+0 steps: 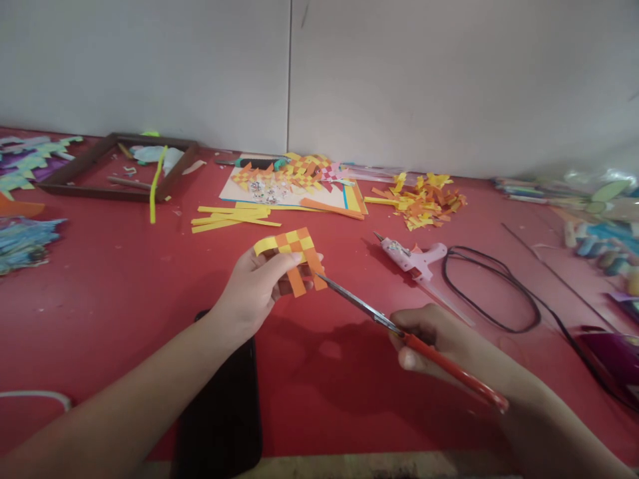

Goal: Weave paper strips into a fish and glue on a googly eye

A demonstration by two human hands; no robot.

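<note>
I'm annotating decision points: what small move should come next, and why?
Probably snip the dangling orange paper strip nearest the red-handled metal scissors: the right hand holds their tips against it, while the left hand grips the checkered yellow-and-orange woven paper.

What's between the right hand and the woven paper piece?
In the head view, the scissors span that stretch: the right hand grips them, and their tips overlap an orange strip of the woven paper.
</note>
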